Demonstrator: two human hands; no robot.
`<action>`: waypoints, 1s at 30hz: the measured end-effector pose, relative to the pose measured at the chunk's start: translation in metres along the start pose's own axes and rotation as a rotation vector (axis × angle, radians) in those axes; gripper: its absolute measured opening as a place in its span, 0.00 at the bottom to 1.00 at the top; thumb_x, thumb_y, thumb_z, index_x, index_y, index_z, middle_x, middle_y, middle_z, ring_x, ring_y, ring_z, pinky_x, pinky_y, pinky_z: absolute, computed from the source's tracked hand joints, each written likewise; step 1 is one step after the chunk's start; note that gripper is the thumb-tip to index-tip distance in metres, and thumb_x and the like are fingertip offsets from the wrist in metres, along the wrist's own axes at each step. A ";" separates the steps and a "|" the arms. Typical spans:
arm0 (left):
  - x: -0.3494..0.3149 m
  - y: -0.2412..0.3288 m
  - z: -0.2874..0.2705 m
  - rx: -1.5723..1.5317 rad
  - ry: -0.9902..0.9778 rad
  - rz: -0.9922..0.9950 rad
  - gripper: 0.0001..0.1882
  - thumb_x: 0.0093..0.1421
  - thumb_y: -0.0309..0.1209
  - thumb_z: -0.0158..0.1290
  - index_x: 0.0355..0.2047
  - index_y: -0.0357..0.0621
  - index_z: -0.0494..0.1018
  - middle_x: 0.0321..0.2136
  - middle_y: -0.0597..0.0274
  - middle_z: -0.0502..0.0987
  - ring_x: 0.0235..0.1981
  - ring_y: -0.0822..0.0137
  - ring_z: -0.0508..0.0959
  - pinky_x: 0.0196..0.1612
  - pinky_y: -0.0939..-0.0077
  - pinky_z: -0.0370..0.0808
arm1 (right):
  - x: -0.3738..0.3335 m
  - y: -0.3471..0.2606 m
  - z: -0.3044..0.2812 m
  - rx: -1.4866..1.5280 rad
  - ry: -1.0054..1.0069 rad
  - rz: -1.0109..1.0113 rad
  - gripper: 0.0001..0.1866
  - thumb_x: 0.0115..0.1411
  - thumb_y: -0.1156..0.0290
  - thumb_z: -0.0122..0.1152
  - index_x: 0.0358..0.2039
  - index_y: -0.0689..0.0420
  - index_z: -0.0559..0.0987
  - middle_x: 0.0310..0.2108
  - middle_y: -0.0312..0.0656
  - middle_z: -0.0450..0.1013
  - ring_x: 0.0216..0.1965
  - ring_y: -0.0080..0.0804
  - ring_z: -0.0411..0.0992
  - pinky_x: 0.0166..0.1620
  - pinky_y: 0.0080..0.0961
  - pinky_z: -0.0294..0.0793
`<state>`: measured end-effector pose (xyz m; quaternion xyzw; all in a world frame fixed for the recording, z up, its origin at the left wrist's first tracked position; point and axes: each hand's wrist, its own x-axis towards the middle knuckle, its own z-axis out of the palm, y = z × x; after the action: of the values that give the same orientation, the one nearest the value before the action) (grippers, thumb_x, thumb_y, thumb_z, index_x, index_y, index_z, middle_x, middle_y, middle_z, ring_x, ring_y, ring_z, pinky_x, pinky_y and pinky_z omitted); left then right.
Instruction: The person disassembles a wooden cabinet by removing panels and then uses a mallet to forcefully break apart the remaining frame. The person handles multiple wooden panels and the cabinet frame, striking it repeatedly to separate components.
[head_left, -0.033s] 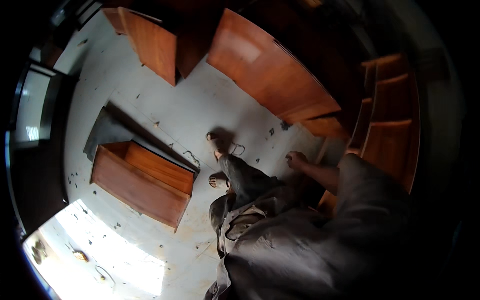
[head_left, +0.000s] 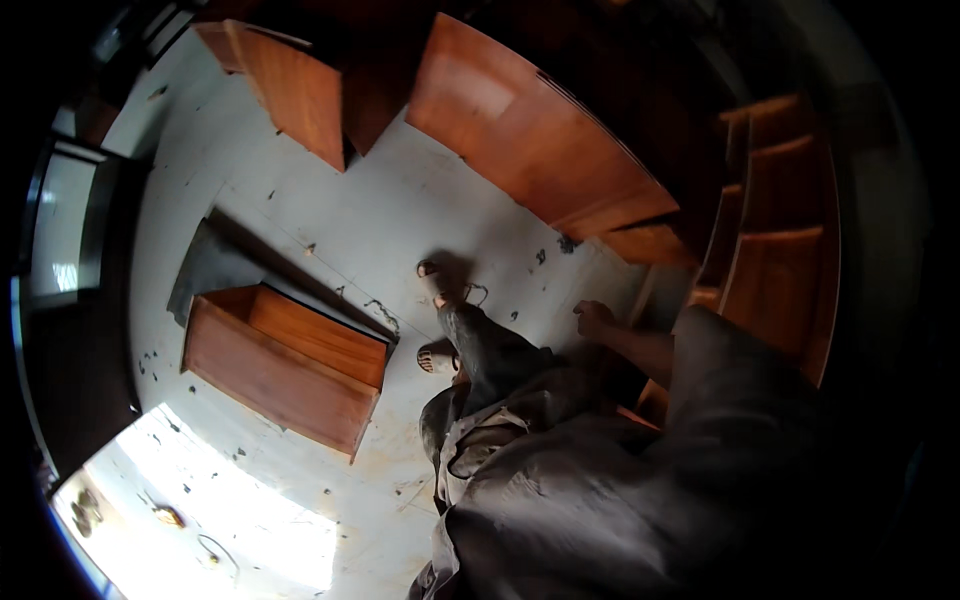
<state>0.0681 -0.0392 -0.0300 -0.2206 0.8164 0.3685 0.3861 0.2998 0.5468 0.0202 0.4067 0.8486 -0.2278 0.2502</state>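
Observation:
My right hand (head_left: pixel 595 319) hangs beside my body, its fingers loosely curled and nothing visible in them. Its bare forearm comes out of a dark grey sleeve (head_left: pixel 735 360). Nearest to this hand on the right stands a reddish-brown wooden unit (head_left: pixel 785 265) with several compartments, partly behind my arm. My left hand does not show. Below me are my sandalled feet (head_left: pixel 436 285) on the pale floor (head_left: pixel 370 210). Ahead to the left lies an open wooden drawer-like box (head_left: pixel 280 370), its orange-brown inside facing up, next to a dark flat sheet (head_left: pixel 215 260).
A large wooden panel (head_left: pixel 530 130) stands at the far side, with another wooden panel (head_left: pixel 295 95) left of it. Dark scraps and a thin cord (head_left: pixel 478 293) lie on the floor. Dark furniture (head_left: pixel 75 360) lines the left edge. Bright sunlight (head_left: pixel 230 500) falls at the lower left.
The view has shifted very slightly, and my farther foot sits a little closer to the thin cord. My right hand stays about where it was, fingers still curled.

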 end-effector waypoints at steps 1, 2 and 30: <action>-0.001 0.010 0.002 0.022 -0.004 0.009 0.13 0.64 0.34 0.50 0.35 0.33 0.73 0.26 0.50 0.75 0.30 0.56 0.75 0.33 0.61 0.71 | -0.007 0.008 0.002 -0.032 -0.071 0.029 0.15 0.56 0.70 0.56 0.44 0.56 0.81 0.45 0.55 0.76 0.48 0.52 0.74 0.50 0.41 0.75; -0.003 0.020 0.006 0.040 -0.020 0.011 0.13 0.64 0.35 0.50 0.35 0.33 0.73 0.26 0.50 0.76 0.30 0.56 0.75 0.34 0.61 0.71 | -0.013 0.014 0.004 -0.065 -0.144 0.054 0.18 0.55 0.71 0.58 0.47 0.56 0.80 0.47 0.54 0.75 0.50 0.52 0.73 0.52 0.41 0.74; -0.128 0.163 0.177 0.117 0.007 -0.278 0.16 0.65 0.37 0.50 0.38 0.33 0.75 0.31 0.50 0.78 0.33 0.58 0.78 0.36 0.64 0.73 | 0.336 0.038 -0.230 -0.496 0.471 0.131 0.41 0.55 0.67 0.64 0.66 0.63 0.57 0.65 0.54 0.56 0.64 0.47 0.57 0.65 0.33 0.57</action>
<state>0.1234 0.2096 0.0655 -0.3099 0.7994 0.2623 0.4428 0.0924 0.8971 -0.0143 0.4285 0.8847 0.1018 0.1528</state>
